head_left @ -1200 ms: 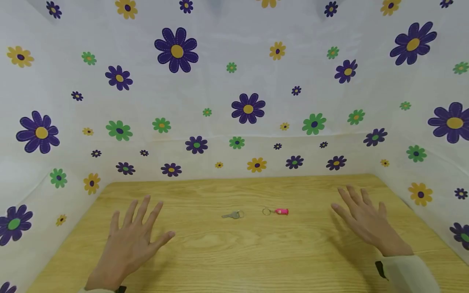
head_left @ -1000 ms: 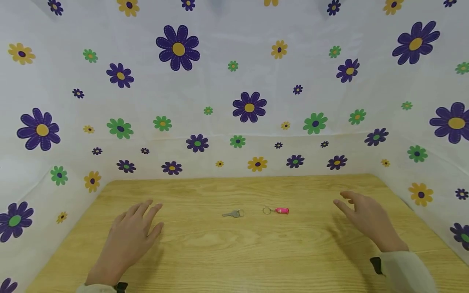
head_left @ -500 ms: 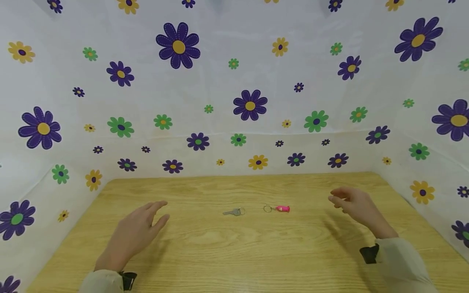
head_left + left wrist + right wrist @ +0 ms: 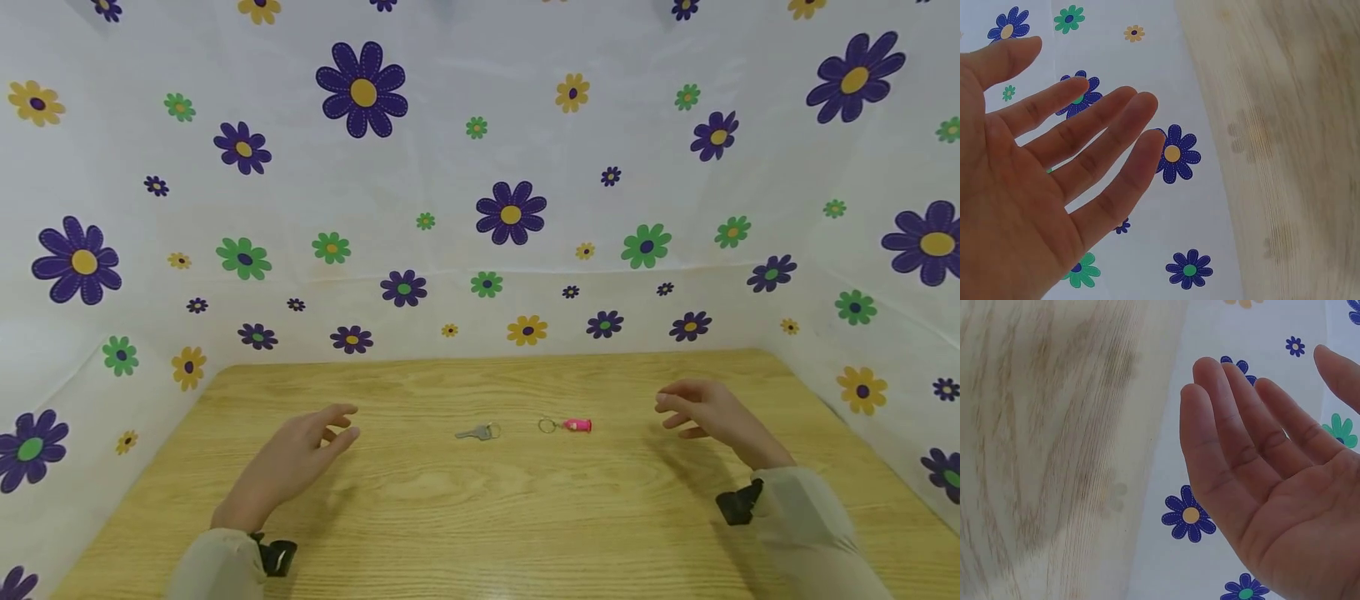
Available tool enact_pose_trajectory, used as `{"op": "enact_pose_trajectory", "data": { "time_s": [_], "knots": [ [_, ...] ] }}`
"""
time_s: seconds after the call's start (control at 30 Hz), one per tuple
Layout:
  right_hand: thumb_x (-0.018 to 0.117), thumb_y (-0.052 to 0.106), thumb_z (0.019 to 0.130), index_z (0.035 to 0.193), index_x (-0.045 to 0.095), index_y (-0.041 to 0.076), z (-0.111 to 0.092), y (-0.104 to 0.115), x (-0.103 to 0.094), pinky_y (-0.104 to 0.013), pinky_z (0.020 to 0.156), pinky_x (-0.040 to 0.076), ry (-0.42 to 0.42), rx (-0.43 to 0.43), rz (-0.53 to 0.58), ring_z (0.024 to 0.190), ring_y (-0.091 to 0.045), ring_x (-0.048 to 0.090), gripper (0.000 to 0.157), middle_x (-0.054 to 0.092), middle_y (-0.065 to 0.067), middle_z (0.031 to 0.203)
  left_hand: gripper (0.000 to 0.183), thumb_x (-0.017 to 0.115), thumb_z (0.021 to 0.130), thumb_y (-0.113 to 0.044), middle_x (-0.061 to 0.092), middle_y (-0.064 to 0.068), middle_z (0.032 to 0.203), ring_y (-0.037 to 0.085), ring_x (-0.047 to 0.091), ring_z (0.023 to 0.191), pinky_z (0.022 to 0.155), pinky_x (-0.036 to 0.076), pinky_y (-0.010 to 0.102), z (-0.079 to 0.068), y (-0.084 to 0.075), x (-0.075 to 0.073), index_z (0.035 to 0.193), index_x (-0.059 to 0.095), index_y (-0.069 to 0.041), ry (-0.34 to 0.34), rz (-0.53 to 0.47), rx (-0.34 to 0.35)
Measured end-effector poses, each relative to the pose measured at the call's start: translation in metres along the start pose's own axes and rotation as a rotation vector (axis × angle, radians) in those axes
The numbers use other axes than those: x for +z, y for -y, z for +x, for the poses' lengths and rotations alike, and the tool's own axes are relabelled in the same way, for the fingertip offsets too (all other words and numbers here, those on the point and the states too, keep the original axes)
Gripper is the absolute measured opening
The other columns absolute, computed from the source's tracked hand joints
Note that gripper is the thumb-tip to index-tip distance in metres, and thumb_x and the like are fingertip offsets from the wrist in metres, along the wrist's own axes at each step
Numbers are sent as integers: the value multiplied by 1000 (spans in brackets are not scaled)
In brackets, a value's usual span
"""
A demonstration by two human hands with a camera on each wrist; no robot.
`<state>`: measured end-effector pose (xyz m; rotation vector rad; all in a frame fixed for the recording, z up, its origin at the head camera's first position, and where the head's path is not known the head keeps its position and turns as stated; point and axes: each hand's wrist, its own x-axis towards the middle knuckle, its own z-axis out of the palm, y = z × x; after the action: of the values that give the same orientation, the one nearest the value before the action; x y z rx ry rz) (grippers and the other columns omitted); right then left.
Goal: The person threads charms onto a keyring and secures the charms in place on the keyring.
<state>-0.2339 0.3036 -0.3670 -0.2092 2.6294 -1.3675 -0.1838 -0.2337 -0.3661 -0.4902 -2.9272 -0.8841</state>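
A grey key (image 4: 476, 432) with a small ring lies flat near the middle of the wooden table. Just to its right is a bright pink keychain charm (image 4: 577, 425), its metal ring (image 4: 547, 425) pointing toward the key. My left hand (image 4: 294, 457) hovers left of the key, fingers relaxed and bent slightly inward. On the other side my right hand (image 4: 716, 421) is held above the table, right of the pink charm, with fingers loosely bent. Both wrist views show bare palms: the left palm (image 4: 1029, 187) and the right palm (image 4: 1285, 506) hold nothing.
White cloth (image 4: 442, 167) printed with purple, green and yellow flowers walls in the back and both sides. The wooden table (image 4: 480, 525) spreads out toward me. A black strap (image 4: 738, 502) sits at the right cuff and another black strap (image 4: 276, 557) at the left.
Both hands have moved inward toward the key and the charm, turning from palms down with spread fingers to palms facing each other with fingers loosely bent. The key and charm stay put.
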Motion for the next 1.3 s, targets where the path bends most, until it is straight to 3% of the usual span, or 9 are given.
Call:
{"op": "enact_pose_trajectory", "data": {
  "time_s": [0.4,1.07,1.3],
  "knots": [
    [51,24,108,138,42,-20,15,2,-5,-44,85,57,117,0,47,105,-35,67,55,61,-30,126,45,53,107,-33,66,19,122,35,66,105,87,52,56,9,1,4,139,57,-1,28,-85,14],
    [57,25,105,136,47,-18,32,4,10,-46,85,57,144,19,78,101,-33,69,54,65,-26,122,44,53,107,-30,67,19,121,28,66,100,86,53,51,25,1,13,139,56,-1,74,-179,4],
    [57,24,105,132,51,-16,36,4,17,-46,85,57,155,24,74,99,-32,69,49,66,-24,119,46,52,107,-29,68,18,114,28,65,100,82,54,44,34,5,17,140,54,2,103,-226,-26]
  ]
}}
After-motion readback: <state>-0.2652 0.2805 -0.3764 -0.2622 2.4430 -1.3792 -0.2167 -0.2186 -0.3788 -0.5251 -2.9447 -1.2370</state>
